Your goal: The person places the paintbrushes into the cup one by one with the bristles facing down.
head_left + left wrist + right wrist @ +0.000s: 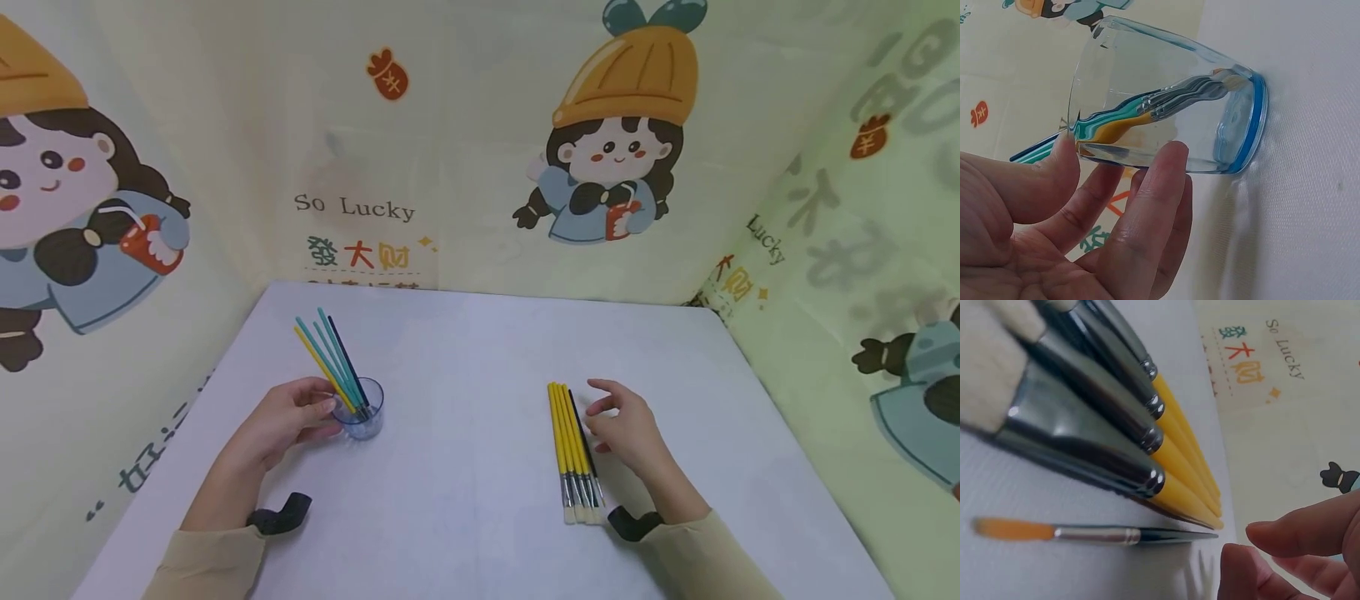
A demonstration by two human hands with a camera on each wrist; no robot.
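Two beige sleeves rise from the bottom edge of the head view, the left sleeve at lower left and the right sleeve at lower right, each with a black wrist piece just beyond its cuff. Right of centre, four yellow-handled brushes lie side by side on the white table, pale bristles toward the bottom of the frame. A dark-handled brush lies along their right side (the right wrist view shows its bristles to be orange). Just right of that row is the right hand, holding nothing, its thumb and forefinger parted near the handle ends.

At centre left, the left hand has its fingers loosely spread against the left side of a clear cup, thumb by the rim; how firmly they press I cannot tell. The cup stands upright on the table, a blue band round its base. Inside, bristles down, are a yellow brush, some turquoise brushes and a dark brush, all leaning toward the upper left.

Behind the table's far edge hangs a pale backdrop, with "So Lucky" lettering left of centre and a cartoon girl in an orange hat at upper right.
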